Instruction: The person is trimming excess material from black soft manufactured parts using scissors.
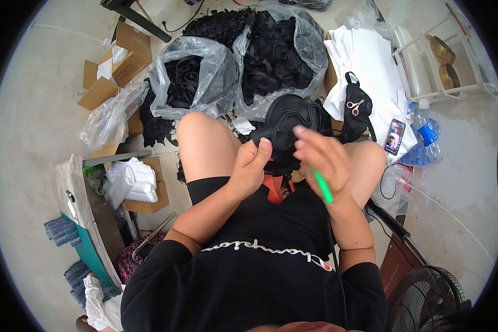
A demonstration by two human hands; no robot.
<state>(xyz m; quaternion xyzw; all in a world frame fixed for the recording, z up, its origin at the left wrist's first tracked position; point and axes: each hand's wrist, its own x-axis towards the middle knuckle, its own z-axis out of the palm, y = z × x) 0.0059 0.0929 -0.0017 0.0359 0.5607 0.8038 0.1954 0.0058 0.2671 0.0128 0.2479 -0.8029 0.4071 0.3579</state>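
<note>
We see the left hand [250, 167], its grip pinched on black fabric [286, 123]; the right hand [327, 159] is half-curled alongside. Whether it holds the green stick [322, 186], we cannot tell.

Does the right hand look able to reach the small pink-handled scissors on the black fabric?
Probably yes: the scissors lie uncovered beyond the right knee, though the right hand holds a slender bright-green tool.

Black piece [285, 119]: matt cloth; bags [221, 69]: glossy plastic; box [135, 63]: cardboard.
</note>
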